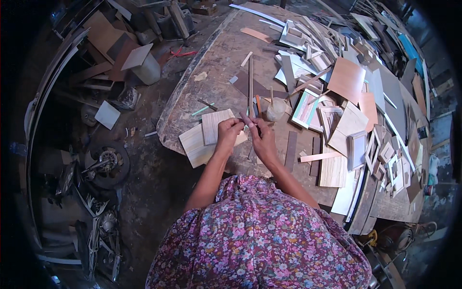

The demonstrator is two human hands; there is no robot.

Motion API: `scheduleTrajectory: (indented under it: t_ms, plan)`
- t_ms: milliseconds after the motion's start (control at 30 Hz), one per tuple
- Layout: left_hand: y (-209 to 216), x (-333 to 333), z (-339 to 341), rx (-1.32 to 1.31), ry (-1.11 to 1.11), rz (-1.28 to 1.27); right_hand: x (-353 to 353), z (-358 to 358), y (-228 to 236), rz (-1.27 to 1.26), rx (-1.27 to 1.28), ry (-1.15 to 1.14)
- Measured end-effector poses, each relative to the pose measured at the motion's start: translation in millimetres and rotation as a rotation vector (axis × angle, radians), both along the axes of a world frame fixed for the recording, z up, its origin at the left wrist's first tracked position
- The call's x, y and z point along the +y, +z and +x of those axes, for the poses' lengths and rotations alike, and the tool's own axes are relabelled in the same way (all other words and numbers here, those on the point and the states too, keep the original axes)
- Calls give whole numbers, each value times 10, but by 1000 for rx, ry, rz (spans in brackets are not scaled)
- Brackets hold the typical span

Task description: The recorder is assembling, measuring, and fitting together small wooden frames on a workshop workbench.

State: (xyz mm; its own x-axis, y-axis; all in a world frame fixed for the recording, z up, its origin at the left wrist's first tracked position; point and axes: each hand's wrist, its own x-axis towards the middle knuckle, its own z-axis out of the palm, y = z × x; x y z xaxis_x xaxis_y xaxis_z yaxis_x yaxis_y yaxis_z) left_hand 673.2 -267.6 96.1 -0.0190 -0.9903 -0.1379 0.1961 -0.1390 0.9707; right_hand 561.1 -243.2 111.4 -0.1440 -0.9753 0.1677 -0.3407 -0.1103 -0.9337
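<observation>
Both my hands meet above the near part of a worn wooden table (pixel 211 72). My left hand (pixel 230 132) has its fingers curled in a pinch, close to the fingertips of my right hand. A short, narrow brownish strip (pixel 246 118) stands up between the fingers of my right hand (pixel 262 138), which is closed around it. What the left fingers pinch is too small to make out. Beneath my left hand lie two thin striped wooden panels, the smaller panel (pixel 211 126) resting on the larger panel (pixel 192 147).
A whitish pot (pixel 275 111) with a stick in it stands just beyond my right hand. Long thin wood strips (pixel 250 82) lie past my hands. Frames, boards and offcuts (pixel 346 82) pile up on the right. Left of the table, a wheel (pixel 108 164) and a bucket (pixel 146 67) are on the floor.
</observation>
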Motion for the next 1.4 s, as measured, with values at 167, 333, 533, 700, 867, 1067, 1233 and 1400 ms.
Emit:
scheduleTrajectory:
  t_ms: [167,333,533,700,867,1067,1233,1400]
  plan:
    - [-59,24,-42,-78,-155,8,-52,-41,19,17,-56,3]
    - [-46,-28,30,2,-24,-30,55,-6,127,39,-78,27]
    - [-21,29,-53,-2,-102,-58,-71,-33,1,58,-227,32]
    - [2,6,34,-41,-40,-51,51,-45,43,256,-258,71]
    - [-29,26,-6,-37,-91,-66,8,-19,13,46,-135,19]
    - [-10,45,-2,-120,-148,-42,-5,-16,-23,-13,-32,0]
    - [43,36,45,-91,-40,-3,65,19,55,56,-28,14]
    - [-25,51,-12,-101,-132,-9,-58,-15,15,69,-52,4]
